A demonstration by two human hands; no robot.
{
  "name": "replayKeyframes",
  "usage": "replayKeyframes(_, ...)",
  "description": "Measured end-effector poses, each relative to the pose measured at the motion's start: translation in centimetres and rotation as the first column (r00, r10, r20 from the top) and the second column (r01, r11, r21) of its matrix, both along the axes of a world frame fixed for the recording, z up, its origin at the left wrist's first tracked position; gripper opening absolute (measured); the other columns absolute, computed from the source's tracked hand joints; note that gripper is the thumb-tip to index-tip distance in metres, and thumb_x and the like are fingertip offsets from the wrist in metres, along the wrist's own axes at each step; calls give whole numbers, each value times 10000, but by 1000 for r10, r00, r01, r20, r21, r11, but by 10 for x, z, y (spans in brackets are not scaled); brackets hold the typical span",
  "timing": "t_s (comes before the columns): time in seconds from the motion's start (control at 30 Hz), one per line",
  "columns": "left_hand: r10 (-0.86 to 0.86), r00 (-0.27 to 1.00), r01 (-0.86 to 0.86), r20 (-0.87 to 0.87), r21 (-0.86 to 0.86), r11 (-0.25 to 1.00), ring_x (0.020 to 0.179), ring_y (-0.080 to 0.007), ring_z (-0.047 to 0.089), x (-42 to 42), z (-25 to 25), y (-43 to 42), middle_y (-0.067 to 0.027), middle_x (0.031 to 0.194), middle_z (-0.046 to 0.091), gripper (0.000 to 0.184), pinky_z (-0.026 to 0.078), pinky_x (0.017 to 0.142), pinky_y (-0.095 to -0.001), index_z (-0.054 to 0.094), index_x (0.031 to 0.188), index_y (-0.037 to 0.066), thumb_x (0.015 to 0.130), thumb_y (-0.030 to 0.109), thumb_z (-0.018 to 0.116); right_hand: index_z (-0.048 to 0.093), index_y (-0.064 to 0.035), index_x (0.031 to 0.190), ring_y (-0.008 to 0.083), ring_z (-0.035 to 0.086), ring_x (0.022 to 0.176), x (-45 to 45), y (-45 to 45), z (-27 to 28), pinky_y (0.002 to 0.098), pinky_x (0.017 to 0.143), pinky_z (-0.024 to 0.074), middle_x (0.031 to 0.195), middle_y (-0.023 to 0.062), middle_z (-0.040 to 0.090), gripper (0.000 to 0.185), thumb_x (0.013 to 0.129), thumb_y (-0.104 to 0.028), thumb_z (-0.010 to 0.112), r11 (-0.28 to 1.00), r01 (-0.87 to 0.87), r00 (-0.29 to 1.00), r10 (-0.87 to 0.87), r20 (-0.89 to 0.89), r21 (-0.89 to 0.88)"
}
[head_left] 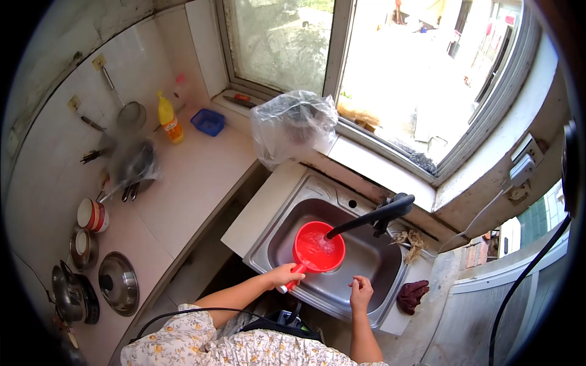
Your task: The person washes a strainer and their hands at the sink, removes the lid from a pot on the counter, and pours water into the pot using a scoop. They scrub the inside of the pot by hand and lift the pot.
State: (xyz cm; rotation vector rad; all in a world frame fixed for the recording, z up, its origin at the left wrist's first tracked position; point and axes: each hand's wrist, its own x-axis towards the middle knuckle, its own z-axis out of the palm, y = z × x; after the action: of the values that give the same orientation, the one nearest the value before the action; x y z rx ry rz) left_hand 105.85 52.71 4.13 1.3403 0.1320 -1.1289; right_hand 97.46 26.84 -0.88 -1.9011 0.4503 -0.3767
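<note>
My left hand (284,276) is closed round the handle of a red water ladle (334,261). The ladle is held over the basin of the steel sink (381,277), under the end of a black faucet (366,218). Water runs into the ladle, and its surface is churned and bubbly. To the right of the ladle, my right hand (360,293) hangs above the sink's front side with its fingers curled. Whether anything small is between those fingers cannot be made out.
A dark red cloth (413,297) lies at the sink's right edge, near a tan scrubber (413,244). On the left counter (201,183) are a yellow bottle (170,119), a blue basket (208,122), a pot lid (118,283) and bowls. A plastic bag (293,125) sits by the window.
</note>
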Motion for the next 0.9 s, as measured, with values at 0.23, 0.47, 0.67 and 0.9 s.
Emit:
replayKeyframes(0.23, -3, 1000, 3, 3, -3, 1000, 504, -124, 535, 1, -7, -2, -60, 697, 530, 259, 456, 441, -257, 441, 935, 46, 801, 209, 592, 599, 32, 799, 147, 601, 587, 6, -1, -8, 249, 553, 476, 764, 94, 571, 83, 779, -4, 526, 1000, 0, 1000, 0, -13, 5)
replayKeyframes(0.47, -4, 1000, 4, -25, 8, 1000, 498, -121, 530, 2, -10, -8, -64, 690, 532, 259, 459, 449, -257, 439, 921, 33, 797, 196, 597, 597, 43, 809, 147, 608, 600, 9, 0, 1, 235, 553, 477, 764, 88, 557, 89, 792, -2, 522, 1000, -24, 999, 24, -21, 21)
replayKeyframes(0.67, 1, 1000, -1, -26, 0, 1000, 495, -122, 528, 3, -8, -10, -61, 684, 531, 268, 458, 443, -259, 439, 924, 30, 794, 198, 603, 598, 38, 802, 144, 608, 595, 6, -9, 2, 235, 547, 466, 748, 88, 571, 93, 794, -12, 520, 1000, -26, 998, 26, -52, 8)
replayKeyframes(0.9, -5, 1000, 5, 7, 28, 1000, 503, -120, 543, 5, -8, -10, -50, 694, 542, 262, 454, 433, -244, 438, 943, 51, 798, 202, 595, 599, 29, 826, 128, 598, 605, 4, -9, 0, 227, 554, 453, 769, 81, 584, 106, 808, -36, 518, 999, -29, 996, 32, -83, 34)
